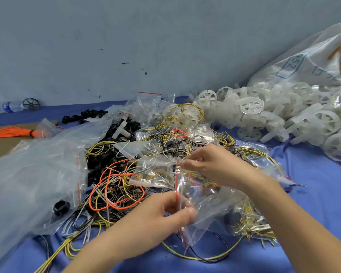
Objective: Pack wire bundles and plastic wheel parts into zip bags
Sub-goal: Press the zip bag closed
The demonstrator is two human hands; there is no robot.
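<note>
A clear zip bag (203, 205) with a red seal stripe is held up between both hands over the wire pile. My left hand (165, 215) pinches the lower part of the bag's mouth. My right hand (211, 166) pinches its upper end. Wires show through the plastic. Loose yellow, black and orange wires (114, 186) lie tangled on the blue cloth beneath. White plastic wheel parts (264, 115) are heaped at the right.
A large clear plastic sheet (28, 180) covers the left. Black plastic parts (106, 154) lie by the wires, several small zip bags (148, 107) behind them. A big white sack (311, 62) leans at far right. A water bottle (10, 106) lies at the wall.
</note>
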